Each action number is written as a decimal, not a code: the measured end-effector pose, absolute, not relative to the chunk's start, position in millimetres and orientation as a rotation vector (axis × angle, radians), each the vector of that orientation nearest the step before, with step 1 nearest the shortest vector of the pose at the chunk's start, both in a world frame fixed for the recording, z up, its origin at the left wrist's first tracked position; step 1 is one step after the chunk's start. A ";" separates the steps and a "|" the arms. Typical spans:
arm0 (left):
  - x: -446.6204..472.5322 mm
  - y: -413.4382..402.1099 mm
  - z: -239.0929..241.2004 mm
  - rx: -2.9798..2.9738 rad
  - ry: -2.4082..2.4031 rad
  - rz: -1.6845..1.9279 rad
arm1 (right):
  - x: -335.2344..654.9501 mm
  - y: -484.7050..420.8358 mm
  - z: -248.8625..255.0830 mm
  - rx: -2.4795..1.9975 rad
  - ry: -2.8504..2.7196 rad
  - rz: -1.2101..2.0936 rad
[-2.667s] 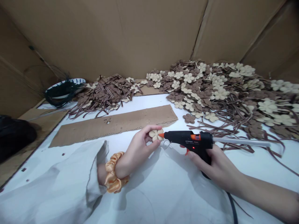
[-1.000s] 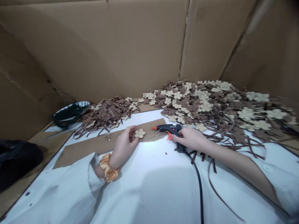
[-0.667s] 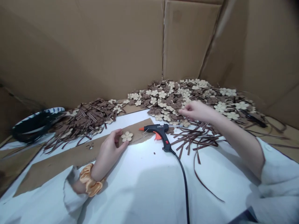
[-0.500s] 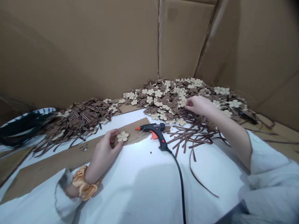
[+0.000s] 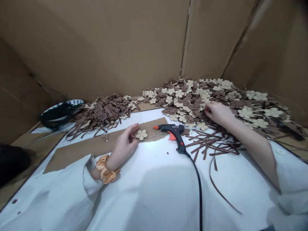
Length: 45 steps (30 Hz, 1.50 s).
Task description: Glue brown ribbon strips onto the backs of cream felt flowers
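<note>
R hand (image 5: 218, 114) has moved off the hot glue gun (image 5: 172, 133) to the edge of the big heap of brown & cream flower cutouts (image 5: 183, 99), fingers bunched, cannot tell if pinching anything. Gun lies on white table, tip by cardboard strip (image 5: 96, 150). L hand (image 5: 124, 147) on strip, fingers loosely curled just beside cream flower (image 5: 141, 134), contact unclear.
</note>
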State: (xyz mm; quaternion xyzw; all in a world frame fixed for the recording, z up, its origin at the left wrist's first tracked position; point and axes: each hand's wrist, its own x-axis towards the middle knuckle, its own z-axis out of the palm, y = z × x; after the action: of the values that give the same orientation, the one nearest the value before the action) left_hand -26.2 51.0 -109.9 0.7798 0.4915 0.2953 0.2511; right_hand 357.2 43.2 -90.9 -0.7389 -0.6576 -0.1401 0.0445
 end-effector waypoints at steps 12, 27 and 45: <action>-22.6 46.9 -112.3 2.158 1.370 0.843 | 360.5 45.3 -101.3 -2.273 -2.028 -0.504; -22.2 44.4 -112.7 2.164 1.387 0.812 | 360.1 40.0 -87.3 -2.138 -1.833 -0.367; -18.2 12.9 -91.8 2.197 1.335 1.073 | 210.8 -13.0 -17.4 -1.265 -1.915 0.363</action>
State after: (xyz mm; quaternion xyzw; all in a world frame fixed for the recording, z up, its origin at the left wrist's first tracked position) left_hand -18.2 12.9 -91.8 0.7762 0.4717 0.3791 0.1768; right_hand 210.8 -13.0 -17.4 -0.4995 -0.7562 0.1434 0.3977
